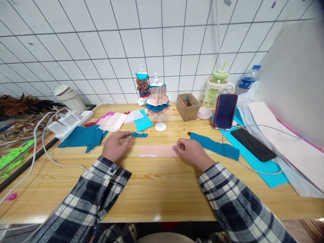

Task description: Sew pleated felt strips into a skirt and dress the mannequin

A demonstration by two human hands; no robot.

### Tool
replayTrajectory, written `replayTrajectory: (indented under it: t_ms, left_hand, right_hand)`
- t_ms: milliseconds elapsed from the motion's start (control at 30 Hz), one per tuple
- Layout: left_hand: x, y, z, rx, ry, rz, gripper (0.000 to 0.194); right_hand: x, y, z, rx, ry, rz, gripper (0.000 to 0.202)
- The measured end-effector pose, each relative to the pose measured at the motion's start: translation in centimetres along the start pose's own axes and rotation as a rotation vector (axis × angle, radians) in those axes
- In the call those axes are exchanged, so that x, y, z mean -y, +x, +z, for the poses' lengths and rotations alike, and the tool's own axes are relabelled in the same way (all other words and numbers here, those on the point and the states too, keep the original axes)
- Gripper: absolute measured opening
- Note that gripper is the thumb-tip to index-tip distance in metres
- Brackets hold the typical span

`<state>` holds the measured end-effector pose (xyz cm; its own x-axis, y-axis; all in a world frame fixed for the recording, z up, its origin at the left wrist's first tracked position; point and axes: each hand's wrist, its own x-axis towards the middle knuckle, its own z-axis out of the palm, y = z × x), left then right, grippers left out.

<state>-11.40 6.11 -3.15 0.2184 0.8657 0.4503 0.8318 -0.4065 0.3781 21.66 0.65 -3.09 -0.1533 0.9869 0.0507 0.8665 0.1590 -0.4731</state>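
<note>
A pale pink crepe paper strip [159, 150] lies flat on the table in front of me, with a narrow white line along its lower left edge. My right hand [188, 150] has its fingers closed on the strip's right end. Higher up on the left, my left hand [117, 144] pinches one end of a small teal paper strip [139, 134]. A longer teal strip [215, 145] rests to the right of my right hand. Beyond both hands stands a mini dress form [158, 98] in a pink bodice and a ruffled teal and pink skirt.
Teal sheets [82, 135] and a white power strip [72, 122] are at left. A second dressed form [142, 84], a cardboard box [187, 107], a pink dish [204, 113] and a green-lidded jug [217, 88] stand behind. Two phones [225, 111] and a cable occupy the right.
</note>
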Motion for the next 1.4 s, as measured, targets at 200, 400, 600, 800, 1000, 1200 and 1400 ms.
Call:
replayTrajectory:
  t_ms: [200,400,600,800,1000,1200,1400]
  left_hand:
    - [7.0,-1.1,-2.1,0.199,0.233,-0.022,0.017]
    - [4.3,-1.1,-1.8,0.138,0.042,-0.046,0.024]
    - [-3.4,-1.8,0.9,-0.14,-0.442,-0.112,0.019]
    - [-9.1,-4.0,3.3,0.08,-0.541,0.1,0.023]
    - [-10.5,-2.3,4.9,0.059,-0.273,0.201,0.019]
    - [-10.5,-1.2,5.0,0.134,-0.12,0.318,0.026]
    - [-10.6,-1.7,4.0,0.301,-0.227,0.449,0.026]
  right_hand:
    - [0.7,-0.2,0.6,-0.031,0.085,-0.024,0.026]
    - [1.1,-0.2,1.1,-0.017,0.121,-0.066,0.026]
    - [2.5,-1.0,1.6,-0.191,0.318,-0.174,0.025]
    - [5.0,-2.4,2.0,-0.263,0.575,-0.427,0.05]
    - [4.6,-2.0,2.0,-0.371,0.594,-0.337,0.038]
    - [4.0,-1.3,2.3,-0.378,0.595,-0.245,0.032]
    - [3.8,-1.3,2.1,-0.37,0.581,-0.192,0.024]
